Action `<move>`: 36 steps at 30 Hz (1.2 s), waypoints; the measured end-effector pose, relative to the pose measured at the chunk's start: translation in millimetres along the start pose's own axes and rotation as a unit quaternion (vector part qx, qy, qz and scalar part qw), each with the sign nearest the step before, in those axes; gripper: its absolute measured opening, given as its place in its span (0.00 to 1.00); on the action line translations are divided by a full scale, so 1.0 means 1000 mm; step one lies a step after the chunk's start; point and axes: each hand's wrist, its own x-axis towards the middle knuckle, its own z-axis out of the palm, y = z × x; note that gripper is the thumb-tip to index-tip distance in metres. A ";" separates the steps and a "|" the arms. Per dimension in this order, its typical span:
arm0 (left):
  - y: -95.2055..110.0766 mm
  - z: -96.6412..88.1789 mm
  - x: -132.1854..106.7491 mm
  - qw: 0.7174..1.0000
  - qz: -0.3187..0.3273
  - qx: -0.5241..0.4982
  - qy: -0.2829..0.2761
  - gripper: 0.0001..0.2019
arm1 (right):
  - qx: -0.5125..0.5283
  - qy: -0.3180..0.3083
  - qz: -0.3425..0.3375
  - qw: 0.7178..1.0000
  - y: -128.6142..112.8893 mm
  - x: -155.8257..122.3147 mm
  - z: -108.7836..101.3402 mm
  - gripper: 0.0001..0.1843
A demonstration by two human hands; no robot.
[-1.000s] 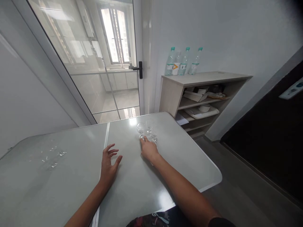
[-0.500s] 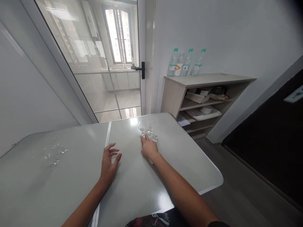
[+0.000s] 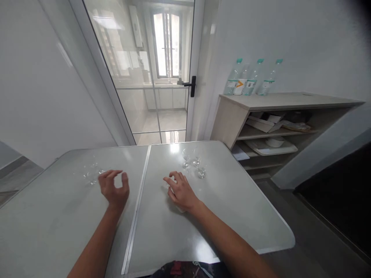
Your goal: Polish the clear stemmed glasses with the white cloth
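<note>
My left hand (image 3: pixel 113 189) is raised over the left part of the table, its fingers curved and the thumb apart, holding nothing. Just behind it stands a cluster of clear glassware (image 3: pixel 92 175), partly covered by the fingers. My right hand (image 3: pixel 181 193) is low over the table's right part, palm down, with bent fingers. A pale edge (image 3: pixel 180 209) shows beneath its palm; the rest of that thing is hidden. Beyond this hand, apart from it, are a clear stemmed glass (image 3: pixel 186 159), a second one (image 3: pixel 197 159) and a third (image 3: pixel 201 172).
The pale table (image 3: pixel 156 231) has a metal seam (image 3: pixel 142 189) across it. To the right, a wooden shelf unit (image 3: pixel 290 101) carries several plastic bottles (image 3: pixel 251 82) on top, with trays and a bowl (image 3: pixel 274 142) inside. A glass door (image 3: pixel 145 96) stands behind the table.
My right hand has drawn back from the stemmed glasses toward me and left, the pale thing moving along beneath it. My left hand has moved left, toward the glassware there. The view has turned left.
</note>
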 end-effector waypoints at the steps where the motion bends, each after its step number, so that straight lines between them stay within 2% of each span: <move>1: -0.009 -0.007 0.009 0.999 -0.004 0.037 0.038 0.11 | 0.009 0.002 0.012 1.000 -0.002 -0.001 0.001 0.21; 4: -0.033 -0.027 0.029 0.982 -0.020 0.145 0.121 0.14 | 0.051 -0.037 0.075 0.995 0.002 -0.004 0.006 0.16; 7: -0.047 -0.040 0.037 0.962 -0.087 0.215 0.147 0.22 | 0.076 -0.102 0.100 0.987 0.013 -0.008 0.010 0.17; 9: -0.054 -0.042 0.036 0.946 -0.154 0.249 0.139 0.33 | 0.115 -0.084 0.107 0.984 0.018 -0.008 0.010 0.18; 11: -0.060 -0.040 0.034 0.934 -0.210 0.265 0.118 0.45 | 0.195 -0.040 0.109 0.974 0.020 -0.006 0.008 0.15; 13: -0.066 -0.036 0.032 0.930 -0.241 0.262 0.093 0.49 | 0.306 0.011 0.118 0.945 0.020 -0.003 0.008 0.10; 15: -0.073 -0.034 0.030 0.932 -0.250 0.252 0.071 0.49 | 0.389 0.055 0.145 0.908 0.020 0.000 0.009 0.05; 17: -0.083 -0.034 0.029 0.936 -0.249 0.243 0.056 0.47 | 0.402 0.069 0.186 0.894 0.021 0.001 0.014 0.06; 20: -0.100 -0.037 0.028 0.947 -0.240 0.210 0.036 0.45 | 0.367 0.009 0.234 0.900 0.025 -0.001 0.022 0.17; 23: -0.118 -0.038 0.027 0.951 -0.248 0.182 0.041 0.43 | 0.351 -0.067 0.239 0.903 0.029 -0.005 0.027 0.24; 25: -0.128 -0.038 0.026 0.952 -0.248 0.174 0.052 0.42 | 0.299 -0.081 0.247 0.918 0.033 -0.007 0.027 0.21; 27: -0.133 -0.037 0.026 0.954 -0.243 0.165 0.058 0.40 | 0.237 -0.103 0.258 0.931 0.037 -0.008 0.024 0.13; 30: -0.133 -0.035 0.026 0.955 -0.239 0.159 0.071 0.34 | 0.234 -0.138 0.237 0.933 0.041 -0.007 0.018 0.06; 31: -0.130 -0.035 0.026 0.955 -0.237 0.162 0.074 0.33 | 0.253 -0.124 0.228 0.932 0.041 -0.005 0.016 0.07; 33: -0.123 -0.035 0.027 0.954 -0.234 0.168 0.079 0.30 | 0.300 -0.060 0.232 0.923 0.039 -0.003 0.013 0.10; 34: -0.118 -0.035 0.028 0.955 -0.232 0.167 0.082 0.30 | 0.333 -0.025 0.246 0.910 0.037 -0.002 0.013 0.12; 36: -0.107 -0.035 0.030 0.958 -0.221 0.155 0.097 0.32 | 0.423 0.018 0.277 0.863 0.033 0.000 0.012 0.15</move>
